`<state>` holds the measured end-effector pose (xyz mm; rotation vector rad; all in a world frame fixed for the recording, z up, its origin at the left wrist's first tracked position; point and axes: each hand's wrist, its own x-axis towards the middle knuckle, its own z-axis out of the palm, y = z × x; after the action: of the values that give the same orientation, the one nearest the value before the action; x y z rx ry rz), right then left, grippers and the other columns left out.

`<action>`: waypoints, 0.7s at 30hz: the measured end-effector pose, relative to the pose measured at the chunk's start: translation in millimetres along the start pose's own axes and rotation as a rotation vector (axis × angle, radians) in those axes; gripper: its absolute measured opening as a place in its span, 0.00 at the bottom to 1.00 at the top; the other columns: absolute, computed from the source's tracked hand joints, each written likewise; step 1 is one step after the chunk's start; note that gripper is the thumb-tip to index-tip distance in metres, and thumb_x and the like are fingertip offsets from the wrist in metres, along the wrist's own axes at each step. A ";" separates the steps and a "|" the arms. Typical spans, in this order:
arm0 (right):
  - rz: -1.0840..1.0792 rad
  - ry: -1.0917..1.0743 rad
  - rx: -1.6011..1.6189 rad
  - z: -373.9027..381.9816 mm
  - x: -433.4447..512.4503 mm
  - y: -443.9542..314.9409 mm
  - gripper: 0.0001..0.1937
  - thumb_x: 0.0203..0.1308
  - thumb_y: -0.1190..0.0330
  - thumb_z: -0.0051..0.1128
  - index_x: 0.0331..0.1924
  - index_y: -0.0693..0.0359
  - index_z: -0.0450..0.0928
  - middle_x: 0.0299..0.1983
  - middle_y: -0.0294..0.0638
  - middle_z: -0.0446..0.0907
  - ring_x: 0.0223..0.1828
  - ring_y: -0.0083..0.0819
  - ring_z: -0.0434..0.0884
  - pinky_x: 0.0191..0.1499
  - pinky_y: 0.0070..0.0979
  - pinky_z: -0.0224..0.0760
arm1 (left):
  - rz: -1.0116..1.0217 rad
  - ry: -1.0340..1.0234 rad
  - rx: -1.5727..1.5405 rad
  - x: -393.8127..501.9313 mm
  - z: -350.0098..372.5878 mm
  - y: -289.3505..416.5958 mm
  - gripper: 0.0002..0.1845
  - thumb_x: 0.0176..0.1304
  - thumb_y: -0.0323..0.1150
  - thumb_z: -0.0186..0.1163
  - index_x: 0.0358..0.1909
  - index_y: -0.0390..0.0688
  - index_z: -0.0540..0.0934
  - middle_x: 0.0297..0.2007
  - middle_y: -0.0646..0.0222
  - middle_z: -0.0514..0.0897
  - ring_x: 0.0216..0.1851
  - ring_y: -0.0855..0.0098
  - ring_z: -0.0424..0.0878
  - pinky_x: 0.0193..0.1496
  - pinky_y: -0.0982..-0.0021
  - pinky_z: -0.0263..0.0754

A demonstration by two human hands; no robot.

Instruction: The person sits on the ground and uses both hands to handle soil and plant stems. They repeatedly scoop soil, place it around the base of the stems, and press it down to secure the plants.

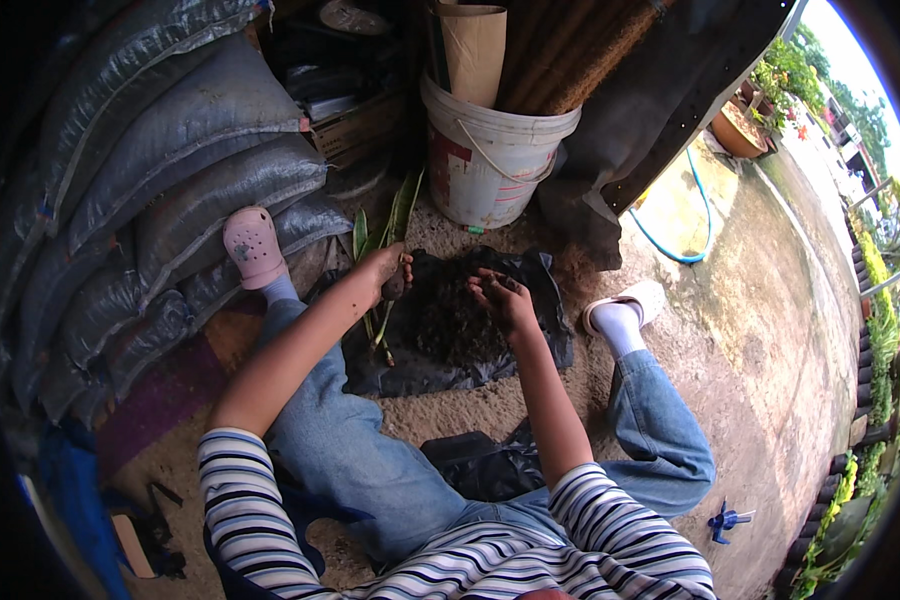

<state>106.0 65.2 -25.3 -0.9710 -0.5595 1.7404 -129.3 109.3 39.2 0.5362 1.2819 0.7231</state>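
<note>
A heap of dark soil (457, 319) is spread on a black plastic sheet (420, 379) between my legs. At its left side, my left hand (394, 270) has its fingers curled around a dark rounded lump (393, 286), perhaps a clod of soil. Long green leaves (403, 206) with pale stem ends (380, 337) lie at the sheet's left, passing by that hand; whether it touches them is unclear. Over the heap's right part is my right hand (504, 296), fingers apart and dirty with soil. Its palm is partly hidden.
Stacked filled dark sacks (217, 180) rise at the left. A white bucket (487, 161) holding rolled material (474, 56) stands beyond the sheet. Black plastic (487, 465) lies between my thighs. A blue hose (686, 259) and a small blue plastic part (727, 519) lie on the concrete at right.
</note>
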 end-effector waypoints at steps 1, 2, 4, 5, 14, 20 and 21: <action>0.003 0.038 -0.078 -2.9 1.7 1.0 0.13 0.64 0.73 0.43 0.51 0.68 0.69 0.44 0.49 0.78 0.43 0.28 0.79 0.44 0.22 0.74 | -0.001 0.000 -0.008 -0.4 0.8 0.1 0.14 0.64 0.41 0.47 0.28 0.41 0.72 0.18 0.72 0.71 0.18 0.73 0.72 0.24 0.68 0.73; 0.001 0.051 -0.083 -5.8 3.2 2.2 0.14 0.64 0.73 0.44 0.52 0.69 0.69 0.43 0.48 0.79 0.41 0.28 0.79 0.43 0.22 0.74 | -0.003 0.000 -0.017 -0.9 1.7 -0.1 0.14 0.64 0.41 0.47 0.28 0.41 0.72 0.18 0.72 0.71 0.18 0.73 0.72 0.25 0.68 0.73; 0.002 0.074 -0.092 -5.3 4.1 4.0 0.14 0.64 0.73 0.44 0.52 0.70 0.69 0.40 0.46 0.79 0.37 0.28 0.80 0.42 0.21 0.73 | -0.006 0.007 -0.022 -1.4 0.5 -0.8 0.14 0.64 0.41 0.47 0.29 0.41 0.72 0.18 0.72 0.71 0.18 0.73 0.72 0.25 0.68 0.73; -0.017 0.065 -0.081 -4.5 5.1 5.3 0.15 0.65 0.72 0.43 0.52 0.70 0.69 0.43 0.46 0.79 0.40 0.29 0.79 0.42 0.21 0.73 | -0.007 0.010 -0.018 -1.3 0.0 -1.1 0.14 0.64 0.41 0.47 0.29 0.41 0.72 0.18 0.72 0.71 0.18 0.73 0.72 0.25 0.68 0.72; 0.133 -0.185 0.525 1.2 0.7 -2.9 0.20 0.68 0.66 0.31 0.59 0.66 0.63 0.57 0.48 0.70 0.57 0.36 0.70 0.59 0.32 0.63 | -0.025 0.022 0.008 -0.5 -2.3 -2.1 0.15 0.64 0.44 0.49 0.28 0.43 0.73 0.18 0.74 0.71 0.19 0.76 0.72 0.27 0.71 0.72; -0.026 -0.128 0.164 2.2 0.7 2.0 0.18 0.66 0.73 0.38 0.58 0.70 0.63 0.55 0.48 0.71 0.57 0.35 0.71 0.60 0.27 0.64 | -0.030 -0.002 -0.009 -1.4 -2.0 -2.7 0.16 0.64 0.46 0.50 0.27 0.45 0.74 0.19 0.76 0.71 0.19 0.77 0.72 0.27 0.73 0.72; -0.023 -0.098 0.139 -0.2 2.4 3.6 0.18 0.65 0.74 0.40 0.58 0.70 0.64 0.54 0.48 0.72 0.56 0.34 0.72 0.58 0.26 0.65 | -0.035 -0.011 -0.016 -0.2 -1.8 -2.9 0.15 0.64 0.45 0.50 0.27 0.45 0.74 0.19 0.76 0.71 0.19 0.77 0.72 0.27 0.73 0.71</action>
<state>103.7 66.0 -29.0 -0.7819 -0.5030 1.7882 -130.5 107.1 36.9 0.5030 1.2715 0.7001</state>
